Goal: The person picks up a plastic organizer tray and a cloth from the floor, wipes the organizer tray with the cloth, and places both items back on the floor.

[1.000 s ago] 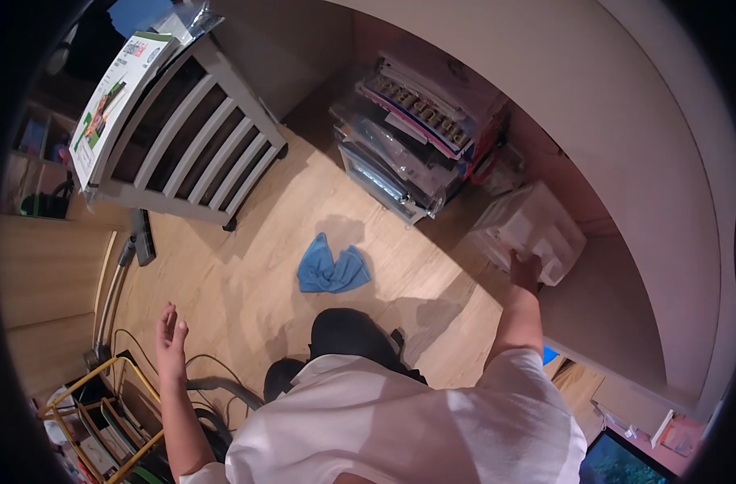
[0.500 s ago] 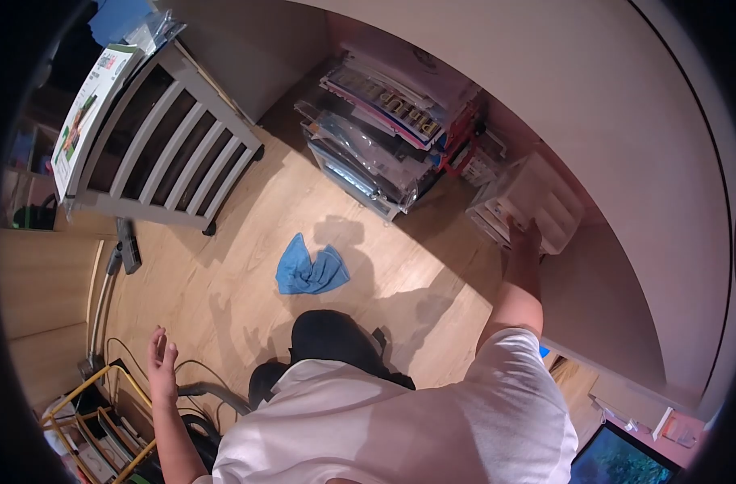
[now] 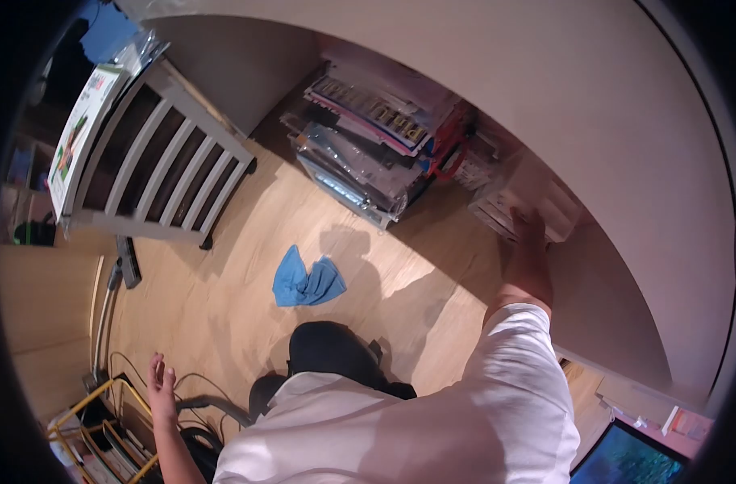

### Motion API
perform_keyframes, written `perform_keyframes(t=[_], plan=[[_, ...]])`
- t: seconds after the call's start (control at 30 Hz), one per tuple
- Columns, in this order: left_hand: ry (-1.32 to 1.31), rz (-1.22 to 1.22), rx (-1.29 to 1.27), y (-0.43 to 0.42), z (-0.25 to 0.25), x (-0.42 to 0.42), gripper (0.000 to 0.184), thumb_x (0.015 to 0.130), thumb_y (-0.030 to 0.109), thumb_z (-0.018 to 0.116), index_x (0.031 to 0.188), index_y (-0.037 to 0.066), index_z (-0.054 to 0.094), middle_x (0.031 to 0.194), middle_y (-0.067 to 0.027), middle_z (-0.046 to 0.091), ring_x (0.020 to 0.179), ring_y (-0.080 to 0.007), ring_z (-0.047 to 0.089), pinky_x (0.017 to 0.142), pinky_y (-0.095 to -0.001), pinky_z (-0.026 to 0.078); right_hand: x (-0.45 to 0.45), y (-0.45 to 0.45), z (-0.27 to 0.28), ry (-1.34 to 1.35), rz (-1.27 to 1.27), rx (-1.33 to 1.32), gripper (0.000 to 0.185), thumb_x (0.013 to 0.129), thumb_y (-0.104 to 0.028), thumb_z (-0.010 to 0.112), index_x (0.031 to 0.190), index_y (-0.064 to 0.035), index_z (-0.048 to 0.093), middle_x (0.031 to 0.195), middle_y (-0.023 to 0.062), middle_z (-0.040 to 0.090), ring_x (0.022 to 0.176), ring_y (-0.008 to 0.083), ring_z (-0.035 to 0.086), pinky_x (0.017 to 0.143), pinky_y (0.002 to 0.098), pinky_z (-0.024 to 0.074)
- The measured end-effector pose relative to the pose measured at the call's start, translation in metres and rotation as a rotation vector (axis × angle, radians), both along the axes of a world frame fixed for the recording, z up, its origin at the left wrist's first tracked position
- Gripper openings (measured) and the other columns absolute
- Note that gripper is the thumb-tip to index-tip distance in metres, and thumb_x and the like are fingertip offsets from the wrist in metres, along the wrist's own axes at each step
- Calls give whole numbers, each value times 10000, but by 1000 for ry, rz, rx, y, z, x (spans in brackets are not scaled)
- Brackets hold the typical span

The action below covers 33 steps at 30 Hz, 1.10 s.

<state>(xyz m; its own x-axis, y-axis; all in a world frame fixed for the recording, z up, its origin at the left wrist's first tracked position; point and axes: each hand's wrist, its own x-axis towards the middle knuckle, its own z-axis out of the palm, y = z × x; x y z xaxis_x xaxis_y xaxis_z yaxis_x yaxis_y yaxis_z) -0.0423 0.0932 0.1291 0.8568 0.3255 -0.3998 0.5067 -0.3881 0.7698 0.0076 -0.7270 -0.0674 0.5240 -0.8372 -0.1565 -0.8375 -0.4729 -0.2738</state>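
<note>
At the lower left my left hand (image 3: 162,385) is raised above the floor, fingers apart and holding nothing. My right arm reaches under the desk. There my right hand (image 3: 529,227) is on the front of a white plastic box (image 3: 557,211), its fingers bent against it; shade blurs the exact grip. Left of the box stands a stack of papers and plastic sleeves (image 3: 360,137) in a bin. A crumpled blue cloth (image 3: 307,282) lies on the floor ahead of my knee.
The curved white desk (image 3: 594,97) overhangs the right side. A grey slatted cart (image 3: 162,161) stands at the upper left, with a vacuum nozzle (image 3: 128,262) below it. Cables and a yellow wire rack (image 3: 102,395) are at the lower left. A screen (image 3: 626,456) shows at the lower right.
My right hand and the white box have shifted a little farther back under the desk. My view has tilted slightly; the left hand stays open and the cloth lies as before.
</note>
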Motion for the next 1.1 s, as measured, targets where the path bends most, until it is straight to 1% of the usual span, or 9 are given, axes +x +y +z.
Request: perform_keyframes(t=[0.1,0.2,0.37,0.4,0.47,0.5,0.73,1.03,1.1], plan=[[33,-12,-28,10,-6,-2,400,889,113,559,1269,98,435,1447,-96,277,1328,-232,278,988,-307,331,0,-15,-29,-42,83,-168,874,687,-603,638,1250,41,459,1275,256,462,1218,343,426,1024,348,342],[49,-11,-30,14,-12,-3,401,889,128,566,1267,100,435,1452,-93,267,1326,-244,273,1004,-316,314,3,-17,-24,53,86,-102,865,684,-602,643,1250,27,463,1257,234,491,1202,321,451,1017,306,346],[55,-18,-32,13,-13,-4,406,888,131,567,1271,103,433,1451,-97,268,1333,-256,257,1017,-326,301,3,-18,-41,-66,-10,21,682,812,-438,555,1332,-50,345,1362,184,335,1275,305,326,998,486,332],[53,-20,-19,11,-13,-5,408,889,132,567,1273,106,432,1450,-97,268,1334,-256,255,1017,-328,302,6,-15,-40,-198,-142,224,644,833,-393,532,1346,-70,314,1380,173,292,1285,311,295,986,527,327],[48,-23,-11,9,-15,-7,413,889,132,565,1278,107,430,1449,-98,270,1335,-256,254,1018,-332,302,13,-16,-37,-1269,-829,1116,582,877,-303,485,1375,-108,254,1416,149,207,1306,322,233,962,609,315],[47,-23,-12,9,-14,-7,415,889,131,564,1280,107,428,1448,-99,272,1335,-256,255,1020,-335,301,10,-13,-35,-1476,-1000,1310,560,899,-259,462,1389,-128,224,1434,137,165,1316,328,202,950,650,310],[16,11,-32,-12,-7,5,424,889,103,542,1293,87,416,1430,-103,314,1325,-252,285,1047,-363,282,-22,46,-29,-1526,-1016,1056,426,878,-185,422,1280,-85,323,1321,162,276,1235,364,296,944,627,347],[-164,-519,-140,-107,-26,88,438,847,29,565,1263,70,438,1426,-117,315,1317,-241,307,1023,-356,319,-113,229,-8,-1179,-1147,1143,273,850,-131,376,1081,14,389,1091,207,444,967,371,502,798,536,496],[-189,-604,-206,-139,-31,98,414,845,48,578,1239,94,464,1417,-118,328,1308,-235,321,986,-357,358,-131,276,-6,-1113,-985,1174,256,841,-123,388,1064,3,398,1067,192,451,967,360,507,792,514,502]])
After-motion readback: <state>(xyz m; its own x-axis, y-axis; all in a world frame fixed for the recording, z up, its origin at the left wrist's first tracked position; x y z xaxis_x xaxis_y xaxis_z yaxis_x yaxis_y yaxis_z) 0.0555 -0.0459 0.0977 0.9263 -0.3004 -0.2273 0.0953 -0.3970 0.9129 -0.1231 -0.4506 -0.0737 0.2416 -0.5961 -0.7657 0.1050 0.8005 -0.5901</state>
